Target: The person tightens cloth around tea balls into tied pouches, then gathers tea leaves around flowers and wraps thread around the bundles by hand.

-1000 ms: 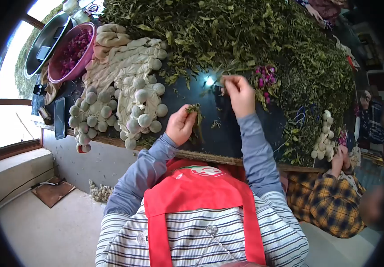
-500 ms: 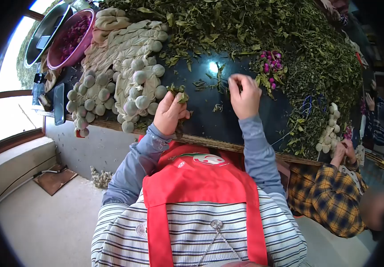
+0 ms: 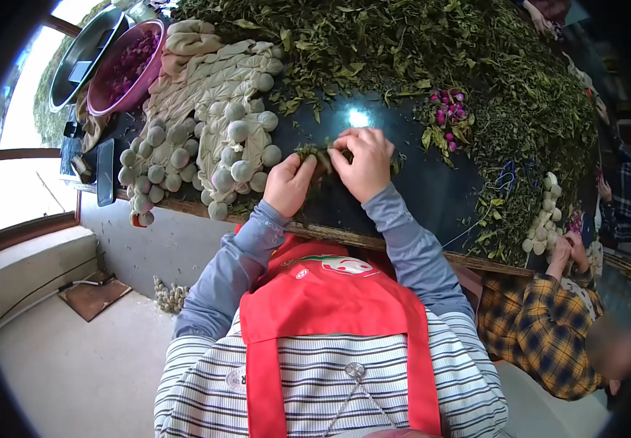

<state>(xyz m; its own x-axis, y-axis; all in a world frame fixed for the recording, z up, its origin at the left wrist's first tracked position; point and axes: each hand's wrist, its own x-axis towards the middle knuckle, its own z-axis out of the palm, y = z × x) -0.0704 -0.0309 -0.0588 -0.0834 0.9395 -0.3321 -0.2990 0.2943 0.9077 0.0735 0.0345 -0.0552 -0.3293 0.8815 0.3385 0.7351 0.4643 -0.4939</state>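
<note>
Close above the dark table [image 3: 432, 204], my left hand [image 3: 288, 184] pinches a small bunch of green leaves [image 3: 308, 151]. My right hand [image 3: 363, 162] is beside it on the right, thumb and fingers pressed together at the same leaves. Left of my hands lies pale folded cloth [image 3: 217, 80] with many round tied balls [image 3: 237, 131] along its edge. A large heap of green leaves [image 3: 403, 44] covers the far side. Small magenta flowers [image 3: 449, 117] sit on leaves to the right of my right hand.
A pink basin [image 3: 156, 62] of magenta petals and a metal basin [image 3: 63, 84] stand at the far left, near a phone-like dark object [image 3: 106, 173]. At the right, a person in a checked shirt [image 3: 553, 328] handles white tied cloth [image 3: 544, 219]. Another person's hands show farther back.
My right hand has come left and down from near the light spot to my left hand, and now touches the leaves. My left hand has stayed near its place, still holding the leaves.
</note>
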